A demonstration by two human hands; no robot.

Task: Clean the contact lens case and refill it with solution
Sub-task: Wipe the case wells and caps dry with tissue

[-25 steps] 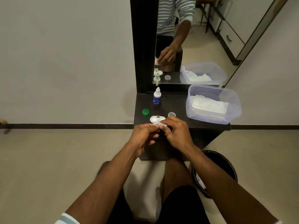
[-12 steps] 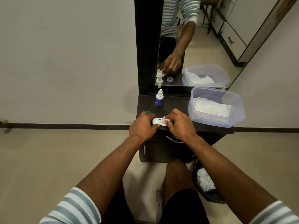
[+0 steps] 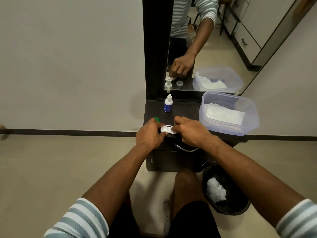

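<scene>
Both forearms reach forward and converge at the near edge of the dark tabletop [image 3: 185,110]. The left hand [image 3: 148,134], knuckles up with fingers curled, grips the left end of the white contact lens case [image 3: 167,129]. The right hand [image 3: 190,131] curls over the case's right well, fingertips pressed down there; whether it holds anything cannot be told. The solution bottle [image 3: 167,105] stands upright behind them, the green cap [image 3: 156,119] beside the left hand.
</scene>
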